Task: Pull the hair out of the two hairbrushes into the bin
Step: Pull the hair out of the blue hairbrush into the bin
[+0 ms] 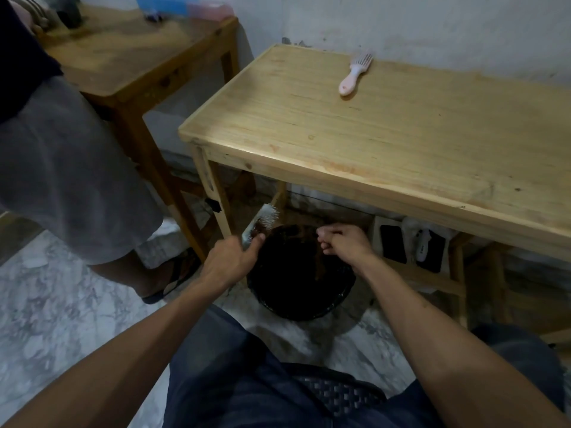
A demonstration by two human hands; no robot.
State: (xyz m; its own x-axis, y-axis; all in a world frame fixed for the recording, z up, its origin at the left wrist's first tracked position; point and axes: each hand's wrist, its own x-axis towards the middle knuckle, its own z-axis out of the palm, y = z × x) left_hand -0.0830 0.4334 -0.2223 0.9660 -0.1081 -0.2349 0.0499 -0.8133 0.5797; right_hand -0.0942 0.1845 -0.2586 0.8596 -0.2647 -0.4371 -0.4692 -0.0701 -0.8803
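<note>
The seated person's knees frame a black bin on the floor, placed so pulled hair drops straight in. The left hand has its grip clamped on a hairbrush, bristles turned toward the right hand, directly over the bin. The right grip is pinched together, apparently on strands; hair itself is indistinct. A pink comb-like tool lies on the tabletop, well apart.

The floor is pale marble with grey swirls, and the wall behind is white with dark marks. A light wooden counter stands against the wall. A darker wooden table stands beside it on the left.
</note>
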